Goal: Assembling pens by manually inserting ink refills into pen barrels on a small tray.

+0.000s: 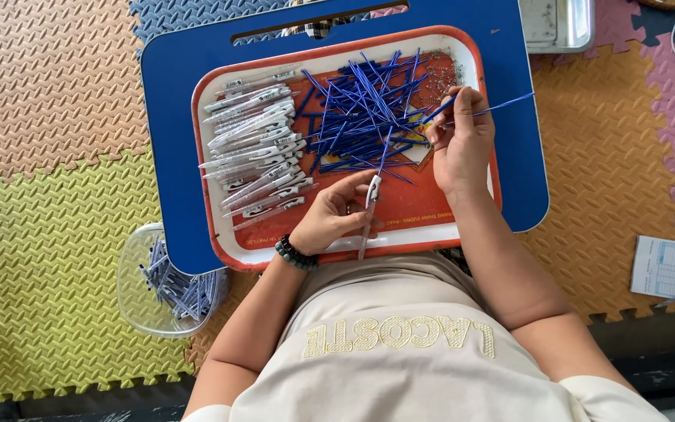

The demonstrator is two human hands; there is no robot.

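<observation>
We see a red tray (474, 62) with a white rim resting on a blue lap counter (173, 94), and we place everything else against that tray. Our left hand (336, 215) sits over the tray's near edge, its fingers (353, 191) clamped on a clear pen barrel (368, 215) with a white clip end; the barrel stands nearly upright in the view, its lower end reaching the tray's near rim. Our right hand (458, 141) hovers over the tray's right part, its fingers (462, 100) pinched together on 1 thin blue refill (501, 104), whose far end sticks out past the tray's right rim. Whether that hand holds more than 1 refill we cannot tell.

In the tray's middle lies a loose heap of blue refills (361, 109), crossing each other at many angles and touching the right hand's fingertips. On the tray's left side lies a stacked row of clear pen barrels (255, 141), all slanting the same way. A beaded dark bracelet (296, 254) circles the left wrist, just off the tray's near rim.

Left of the tray's near corner, on the foam floor mats (48, 234), stands a clear plastic tub (130, 281) holding more blue and clear pens (185, 291). A printed paper sheet (669, 267) lies well right of the tray.
</observation>
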